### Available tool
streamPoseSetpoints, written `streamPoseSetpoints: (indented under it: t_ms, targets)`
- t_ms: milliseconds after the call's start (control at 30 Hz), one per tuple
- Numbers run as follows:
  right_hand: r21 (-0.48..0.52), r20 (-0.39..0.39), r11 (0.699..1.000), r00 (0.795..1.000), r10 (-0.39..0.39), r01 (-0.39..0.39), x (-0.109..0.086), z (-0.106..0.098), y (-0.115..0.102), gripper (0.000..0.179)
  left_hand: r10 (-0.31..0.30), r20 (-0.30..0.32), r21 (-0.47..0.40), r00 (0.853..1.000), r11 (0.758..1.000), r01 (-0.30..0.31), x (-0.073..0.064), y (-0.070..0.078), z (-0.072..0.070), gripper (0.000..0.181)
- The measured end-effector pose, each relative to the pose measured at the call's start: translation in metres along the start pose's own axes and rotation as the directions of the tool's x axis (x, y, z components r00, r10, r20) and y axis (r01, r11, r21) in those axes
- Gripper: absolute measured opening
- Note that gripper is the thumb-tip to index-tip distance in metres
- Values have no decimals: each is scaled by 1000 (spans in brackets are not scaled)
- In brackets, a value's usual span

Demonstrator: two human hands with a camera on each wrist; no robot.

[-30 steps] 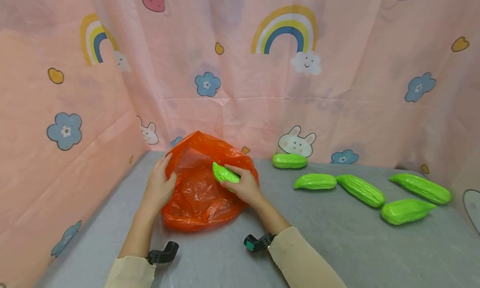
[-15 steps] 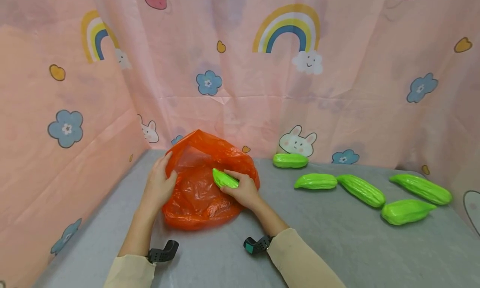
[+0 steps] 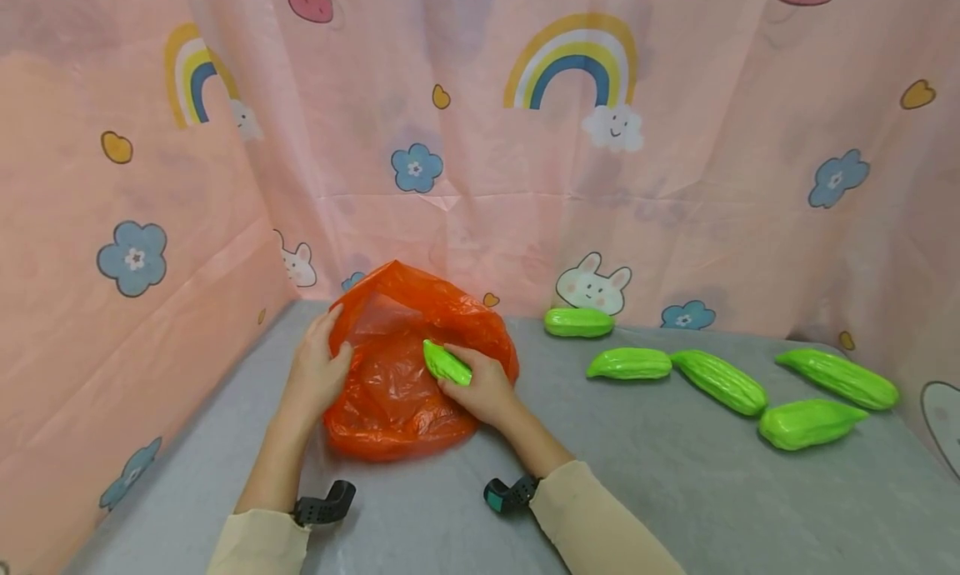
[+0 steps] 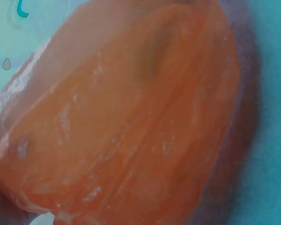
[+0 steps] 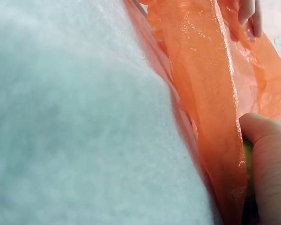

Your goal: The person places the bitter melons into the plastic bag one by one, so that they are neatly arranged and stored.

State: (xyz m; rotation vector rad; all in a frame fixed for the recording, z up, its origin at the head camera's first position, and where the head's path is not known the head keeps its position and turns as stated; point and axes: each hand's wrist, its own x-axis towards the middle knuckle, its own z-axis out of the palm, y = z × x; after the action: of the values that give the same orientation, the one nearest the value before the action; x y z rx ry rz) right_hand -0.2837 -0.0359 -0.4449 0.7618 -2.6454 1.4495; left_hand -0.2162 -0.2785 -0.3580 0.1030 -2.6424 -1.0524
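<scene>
In the head view, an orange-red plastic bag (image 3: 390,400) lies on the grey surface with its mouth spread open. The left hand (image 3: 318,371) pinches the bag's left rim between thumb and fingers. A glossy, ridged bright green bitter melon (image 3: 446,364) is gripped by the right hand (image 3: 483,387), inside the bag's mouth at its right side. Most of that melon's lower part is hidden by the hand. In the right wrist view, the thumb (image 5: 269,159) shows beside the bag's edge. The left wrist view is filled by the bag's blurred side.
Several more green bitter melons lie on the grey cloth (image 3: 637,475) to the right, one of them (image 3: 579,322) near the back curtain. A pink patterned curtain (image 3: 465,142) encloses the back and sides. Each wrist wears a black band device (image 3: 326,504).
The right hand has moved slightly down and towards the near side of the bag's mouth, carrying the bitter melon, which has tilted more steeply. The left hand keeps its hold on the rim.
</scene>
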Motion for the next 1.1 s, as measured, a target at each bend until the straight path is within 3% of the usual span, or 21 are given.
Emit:
streamPoseSetpoints:
  t_ms: [300, 533, 667, 800, 1100]
  targets:
    - [-67, -1, 994, 996, -85, 85, 0, -1, 3, 59, -10, 11, 1, 1000, 1000, 10, 0, -1, 1, 61]
    - [-59, -20, 994, 995, -94, 93, 0, -3, -2, 56, -6, 20, 19, 1000, 1000, 6, 1, -1, 1, 61]
    - [-114, -21, 986, 992, -121, 118, 2, -8, -8, 55, 4, 14, 32, 1000, 999, -4, 0, -1, -1, 61]
    - [-142, -18, 981, 991, -136, 132, 2, -18, -16, 54, 11, 9, 37, 1000, 999, -11, -1, -1, -3, 61]
    - [-72, -38, 990, 991, -128, 125, 3, -58, -42, 52, 43, -19, 42, 999, 998, -43, 0, -2, -2, 61]
